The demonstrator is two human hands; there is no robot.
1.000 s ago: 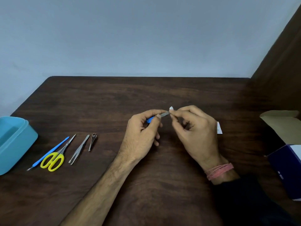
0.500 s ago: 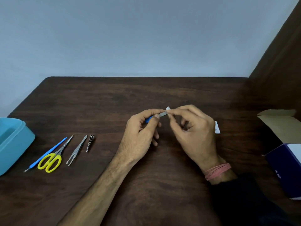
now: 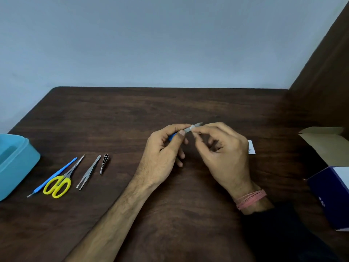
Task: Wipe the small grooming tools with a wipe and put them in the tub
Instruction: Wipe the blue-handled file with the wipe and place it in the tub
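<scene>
The dark wooden worktop (image 3: pixel 188 106) carries everything within easy reach of the person seated at its near edge. At the far left sits the blue tub (image 3: pixel 17 163), open at the top and close to the waiting tools, likely so each can be dropped in once wiped. At the right edge stands an opened cardboard box (image 3: pixel 326 144). Over the middle, the left hand (image 3: pixel 162 154) pinches the blue handle of a small metal file (image 3: pixel 187 129) between thumb and curled fingers, holding its blade out level. The right hand (image 3: pixel 224 156) pinches a small wipe (image 3: pixel 193 127) around that blade, thumb and forefinger closed on it. Near the tub lie yellow scissors (image 3: pixel 58 184), a blue-handled pusher (image 3: pixel 54 174), tweezers (image 3: pixel 88 173) and a nail clipper (image 3: pixel 104 162), side by side, apparently not yet wiped.
</scene>
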